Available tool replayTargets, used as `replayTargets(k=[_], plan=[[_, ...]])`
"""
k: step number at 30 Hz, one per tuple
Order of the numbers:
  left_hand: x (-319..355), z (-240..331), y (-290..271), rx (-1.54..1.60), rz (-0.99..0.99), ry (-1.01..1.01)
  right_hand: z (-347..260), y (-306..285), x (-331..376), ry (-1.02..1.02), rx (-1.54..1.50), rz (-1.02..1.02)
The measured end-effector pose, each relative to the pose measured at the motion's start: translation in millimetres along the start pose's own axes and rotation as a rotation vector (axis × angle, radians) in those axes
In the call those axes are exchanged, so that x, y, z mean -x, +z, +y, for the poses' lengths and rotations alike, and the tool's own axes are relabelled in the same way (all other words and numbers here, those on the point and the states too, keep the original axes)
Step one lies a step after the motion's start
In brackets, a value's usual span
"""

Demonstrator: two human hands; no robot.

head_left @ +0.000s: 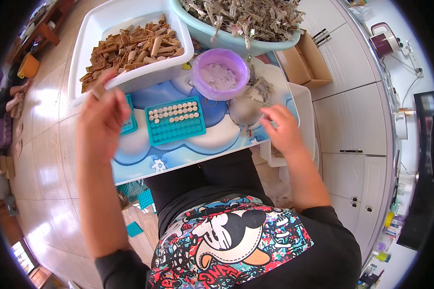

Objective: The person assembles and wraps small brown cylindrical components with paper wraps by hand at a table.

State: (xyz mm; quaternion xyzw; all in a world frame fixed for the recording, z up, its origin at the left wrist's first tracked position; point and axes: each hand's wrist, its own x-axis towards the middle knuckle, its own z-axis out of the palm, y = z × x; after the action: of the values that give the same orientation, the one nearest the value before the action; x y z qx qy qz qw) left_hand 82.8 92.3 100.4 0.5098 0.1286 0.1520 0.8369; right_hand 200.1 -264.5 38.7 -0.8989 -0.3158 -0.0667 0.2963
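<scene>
My left hand (103, 118), smeared by motion, is raised beside the white bin with its fingers closed on a small brown piece (99, 91). Thumb and forefinger of my right hand (283, 129) come together at the table's right side, next to a blurred grey round thing (246, 111); whether they grip it cannot be told. Between my hands lies a teal tray (177, 136) with round slots, its far rows partly filled with cream discs (173, 112). Part of a second teal tray (130, 126) shows behind my left wrist.
A white bin (77, 72) of brown rolled and flat pieces stands at the far left. Beyond the purple-lined tub (243, 72) of white bits is a pale basin (260, 47) heaped with dried grey-brown pieces. A cardboard box (318, 72) sits right; teal trays (145, 198) lie below.
</scene>
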Motion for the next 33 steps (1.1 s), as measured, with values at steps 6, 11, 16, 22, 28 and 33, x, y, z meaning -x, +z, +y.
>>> replayTargets(k=[6,11,16,22,28,33], plan=[[91,-69,29,0.051,0.026,-0.320,-15,23,-8,-0.134,0.109,-0.107],[115,-106,25,0.195,-0.049,-0.446,5,20,-22,0.089,-0.124,-0.096],[113,-115,34,0.087,-0.082,-0.548,6,-5,-39,0.281,-0.800,0.165],[106,-116,43,-0.010,-0.154,-0.553,-2,-25,-36,0.293,-1.126,0.137],[91,-106,52,-0.078,-0.143,-0.522,-4,4,-29,0.321,-0.992,0.113],[96,-110,44,-0.068,-0.100,-0.530,-3,4,-28,0.347,-0.936,0.094]])
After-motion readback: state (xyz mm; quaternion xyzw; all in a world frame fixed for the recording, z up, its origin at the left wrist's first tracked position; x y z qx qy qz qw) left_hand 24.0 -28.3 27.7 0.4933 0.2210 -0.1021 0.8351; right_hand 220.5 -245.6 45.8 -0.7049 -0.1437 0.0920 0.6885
